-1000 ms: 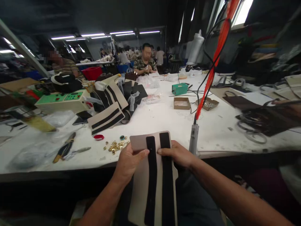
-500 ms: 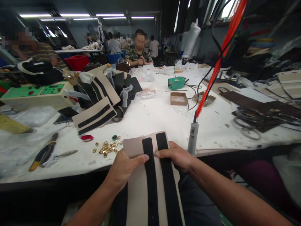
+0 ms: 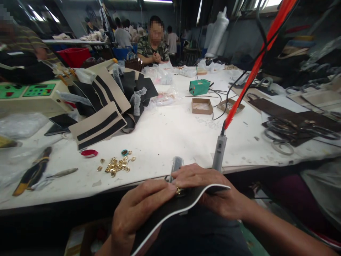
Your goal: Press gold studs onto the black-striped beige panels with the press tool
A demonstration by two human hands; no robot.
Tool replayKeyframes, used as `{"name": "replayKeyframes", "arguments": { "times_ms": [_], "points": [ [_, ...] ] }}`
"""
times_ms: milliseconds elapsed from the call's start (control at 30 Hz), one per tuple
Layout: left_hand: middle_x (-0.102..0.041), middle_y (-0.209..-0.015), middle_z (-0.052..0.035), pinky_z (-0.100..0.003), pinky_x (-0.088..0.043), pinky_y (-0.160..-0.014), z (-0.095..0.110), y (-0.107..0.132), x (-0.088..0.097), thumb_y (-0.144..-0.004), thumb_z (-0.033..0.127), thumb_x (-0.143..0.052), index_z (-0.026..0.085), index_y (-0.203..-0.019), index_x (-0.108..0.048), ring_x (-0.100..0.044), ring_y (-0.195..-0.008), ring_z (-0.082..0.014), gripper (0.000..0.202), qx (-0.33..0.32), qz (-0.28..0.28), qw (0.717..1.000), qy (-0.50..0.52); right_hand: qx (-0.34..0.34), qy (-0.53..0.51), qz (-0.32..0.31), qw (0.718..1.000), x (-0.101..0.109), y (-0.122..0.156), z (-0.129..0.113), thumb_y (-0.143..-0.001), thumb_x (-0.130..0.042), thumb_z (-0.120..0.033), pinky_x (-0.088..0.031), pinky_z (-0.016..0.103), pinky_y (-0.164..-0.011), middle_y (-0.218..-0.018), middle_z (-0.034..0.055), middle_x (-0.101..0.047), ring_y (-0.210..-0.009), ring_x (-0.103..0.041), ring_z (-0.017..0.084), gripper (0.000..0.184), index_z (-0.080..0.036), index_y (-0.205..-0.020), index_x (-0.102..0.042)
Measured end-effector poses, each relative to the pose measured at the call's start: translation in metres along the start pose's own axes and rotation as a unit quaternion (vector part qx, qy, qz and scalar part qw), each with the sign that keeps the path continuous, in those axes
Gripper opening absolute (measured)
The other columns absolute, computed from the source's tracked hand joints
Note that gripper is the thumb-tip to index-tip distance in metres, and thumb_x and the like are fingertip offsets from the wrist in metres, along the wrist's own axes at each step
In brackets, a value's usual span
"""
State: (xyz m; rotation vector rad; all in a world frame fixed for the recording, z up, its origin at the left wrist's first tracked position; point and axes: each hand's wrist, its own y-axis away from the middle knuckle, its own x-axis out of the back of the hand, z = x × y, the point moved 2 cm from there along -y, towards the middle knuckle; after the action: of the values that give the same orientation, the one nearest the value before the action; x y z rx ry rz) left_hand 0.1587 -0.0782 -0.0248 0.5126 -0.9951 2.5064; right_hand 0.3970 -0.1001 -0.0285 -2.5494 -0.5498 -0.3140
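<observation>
Both my left hand (image 3: 140, 209) and my right hand (image 3: 210, 188) grip a flexible panel (image 3: 170, 208), now turned dark side up and bowed, with a pale edge along its rim. A small gold metal fitting (image 3: 179, 191) sits on the panel between my hands. Just behind my fingers stands a small grey tool (image 3: 176, 166), partly hidden, and I cannot tell which hand has it. On the table ahead lie loose gold fittings (image 3: 115, 166), a red ring (image 3: 89, 153) and a teal ring (image 3: 125, 152).
Black-and-yellow-handled pliers (image 3: 33, 170) and a small blade (image 3: 62, 173) lie left. Striped panels (image 3: 97, 126) are piled ahead, beside a green-panelled machine (image 3: 33, 94). A handheld grey tool (image 3: 220, 147) on a red-sheathed cable stands right. A co-worker (image 3: 153, 49) sits across the table.
The panel has flipped from its cream side with black straps to its dark side, and it now bends. The gold fitting and grey tool have come into view. My view has shifted slightly.
</observation>
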Motion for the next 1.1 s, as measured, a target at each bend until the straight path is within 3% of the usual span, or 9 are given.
{"name": "replayKeyframes", "arguments": {
  "times_ms": [200, 400, 500, 567, 633, 700, 767, 933, 1100],
  "points": [
    [-0.081, -0.11, -0.0079, -0.037, -0.067, -0.08, 0.004, -0.003, 0.007, -0.1, 0.034, -0.063, 0.035, -0.132, -0.075, -0.078, -0.093, -0.0267, 0.034, 0.002, -0.047, 0.999, 0.025, -0.004, 0.027, -0.027, 0.999, -0.002, 0.005, 0.001, -0.105, -0.059, -0.034, -0.044, 0.044, -0.119, -0.13, 0.0077, -0.076, -0.13, -0.067, 0.023, 0.038, -0.031, -0.142, -0.065],
    [-0.082, -0.106, -0.0025, -0.031, -0.067, -0.081, -0.003, 0.005, 0.001, -0.091, 0.017, -0.073, 0.034, -0.125, -0.076, -0.079, -0.092, -0.0223, 0.038, -0.002, -0.05, 0.999, -0.004, 0.002, 0.029, -0.023, 0.999, -0.004, 0.004, -0.001, -0.101, -0.062, -0.022, -0.046, 0.044, -0.117, -0.128, 0.0068, -0.077, -0.128, -0.068, 0.023, 0.044, -0.029, -0.144, -0.063],
    [-0.083, -0.094, 0.0, -0.032, -0.068, -0.078, -0.012, 0.008, -0.01, -0.087, 0.019, -0.077, 0.032, -0.105, -0.082, -0.079, -0.082, -0.0223, 0.023, 0.083, -0.006, 0.996, 0.021, -0.024, 0.048, 0.001, 0.999, -0.007, 0.003, -0.002, -0.098, -0.067, -0.021, -0.052, 0.041, -0.109, -0.122, 0.0072, -0.078, -0.119, -0.071, 0.023, 0.037, -0.027, -0.135, -0.069],
    [-0.084, -0.087, -0.0017, -0.034, -0.069, -0.071, -0.023, 0.006, -0.018, -0.084, 0.032, -0.081, 0.028, -0.092, -0.084, -0.08, -0.076, -0.0255, 0.01, 0.212, 0.024, 0.976, 0.047, -0.106, 0.057, 0.023, 0.993, -0.009, 0.002, 0.002, -0.097, -0.07, -0.027, -0.058, 0.036, -0.096, -0.112, 0.0065, -0.08, -0.106, -0.074, 0.023, 0.021, -0.024, -0.116, -0.076],
    [-0.084, -0.088, -0.0055, -0.039, -0.069, -0.07, -0.038, -0.002, -0.025, -0.076, 0.043, -0.087, 0.022, -0.091, -0.085, -0.08, -0.079, -0.0308, 0.025, 0.333, 0.042, 0.939, 0.071, -0.223, 0.05, 0.065, 0.971, -0.009, -0.002, 0.015, -0.096, -0.072, -0.035, -0.058, 0.03, -0.074, -0.093, 0.0048, -0.079, -0.085, -0.074, 0.021, 0.017, -0.019, -0.096, -0.077],
    [-0.084, -0.094, -0.0097, -0.045, -0.069, -0.079, -0.056, -0.015, -0.032, -0.071, 0.046, -0.091, 0.017, -0.099, -0.084, -0.08, -0.089, -0.0355, 0.041, 0.404, 0.036, 0.905, 0.129, -0.319, 0.038, 0.114, 0.94, -0.006, -0.01, 0.033, -0.092, -0.074, -0.04, -0.054, 0.027, -0.061, -0.08, 0.0036, -0.077, -0.074, -0.071, 0.02, 0.024, -0.017, -0.085, -0.075],
    [-0.084, -0.101, -0.0132, -0.049, -0.067, -0.087, -0.076, -0.03, -0.042, -0.07, 0.044, -0.092, 0.014, -0.109, -0.081, -0.08, -0.096, -0.0373, 0.051, 0.441, 0.012, 0.868, 0.229, -0.382, 0.033, 0.14, 0.913, 0.001, -0.021, 0.055, -0.088, -0.076, -0.04, -0.053, 0.027, -0.06, -0.081, 0.0053, -0.078, -0.075, -0.072, 0.022, 0.025, -0.015, -0.085, -0.075],
    [-0.083, -0.097, -0.0179, -0.048, -0.067, -0.079, -0.114, -0.066, -0.06, -0.061, 0.026, -0.095, 0.007, -0.113, -0.077, -0.08, -0.082, -0.0356, 0.059, 0.52, 0.004, 0.775, 0.359, -0.439, -0.013, 0.179, 0.881, 0.025, -0.05, 0.096, -0.079, -0.08, -0.034, -0.057, 0.03, -0.064, -0.091, 0.0109, -0.081, -0.082, -0.075, 0.027, 0.024, -0.012, -0.09, -0.078],
    [-0.083, -0.1, -0.0168, -0.046, -0.068, -0.08, -0.099, -0.087, -0.048, -0.058, 0.02, -0.096, 0.009, -0.113, -0.076, -0.081, -0.086, -0.0361, 0.06, 0.537, -0.026, 0.758, 0.368, -0.405, -0.106, 0.186, 0.889, 0.031, -0.055, 0.088, -0.078, -0.08, -0.033, -0.061, 0.034, -0.074, -0.1, 0.01, -0.082, -0.087, -0.077, 0.027, 0.031, -0.015, -0.103, -0.079]
  ]
}}
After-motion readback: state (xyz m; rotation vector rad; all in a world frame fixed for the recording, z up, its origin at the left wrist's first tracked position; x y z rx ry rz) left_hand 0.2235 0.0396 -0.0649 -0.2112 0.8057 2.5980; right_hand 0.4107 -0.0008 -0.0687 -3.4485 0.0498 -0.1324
